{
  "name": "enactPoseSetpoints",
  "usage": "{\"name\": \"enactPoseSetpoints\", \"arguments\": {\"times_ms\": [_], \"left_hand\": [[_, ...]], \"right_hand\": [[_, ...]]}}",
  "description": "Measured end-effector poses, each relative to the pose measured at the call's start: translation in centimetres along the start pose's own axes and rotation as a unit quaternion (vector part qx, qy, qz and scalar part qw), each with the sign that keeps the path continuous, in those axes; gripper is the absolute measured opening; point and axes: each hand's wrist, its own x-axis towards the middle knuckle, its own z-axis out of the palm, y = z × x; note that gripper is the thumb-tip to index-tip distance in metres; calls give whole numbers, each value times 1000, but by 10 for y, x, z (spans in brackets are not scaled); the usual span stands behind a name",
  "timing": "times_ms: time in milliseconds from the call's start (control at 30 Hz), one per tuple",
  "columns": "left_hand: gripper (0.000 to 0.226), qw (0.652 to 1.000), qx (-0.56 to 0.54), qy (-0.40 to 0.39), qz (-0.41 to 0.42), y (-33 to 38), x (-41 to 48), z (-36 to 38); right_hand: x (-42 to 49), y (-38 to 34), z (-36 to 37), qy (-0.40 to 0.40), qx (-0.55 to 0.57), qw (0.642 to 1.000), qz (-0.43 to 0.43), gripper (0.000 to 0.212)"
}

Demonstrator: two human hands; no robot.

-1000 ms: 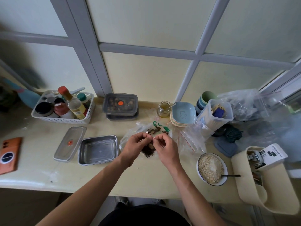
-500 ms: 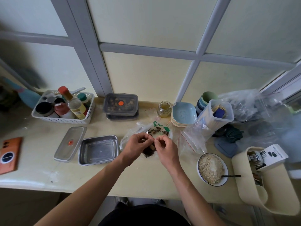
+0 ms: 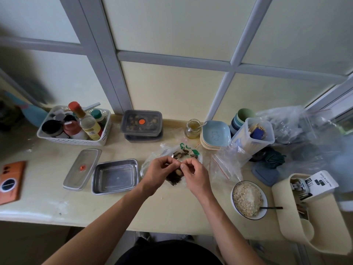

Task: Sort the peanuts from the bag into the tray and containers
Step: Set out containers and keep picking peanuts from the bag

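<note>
- Spanning the view, the counter carries everything.
- Steel tray sits uncovered, just left of the bag.
- Clear bag of dark peanuts lies under both hands.
- Left hand and right hand pinch one small piece between their fingertips, too small to identify.

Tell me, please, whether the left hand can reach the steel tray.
Probably yes: the tray lies open beside the left hand, nothing between them, though its fingers seem to pinch the bag.

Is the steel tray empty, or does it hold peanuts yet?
Empty: the tray shows only its bare metal bottom, and its lid lies off beside it.
</note>
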Motion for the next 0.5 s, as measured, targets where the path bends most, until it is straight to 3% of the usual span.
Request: {"name": "enactPoseSetpoints", "arguments": {"times_ms": [333,500], "left_hand": [[13,1000,8,-4,6,6,-3,4],[17,999,-25,30,9,6,-2,4]], "right_hand": [[5,2,2,-7,-87,995,-54,15],[5,1,-2,-9,-27,998,-48,7]]}}
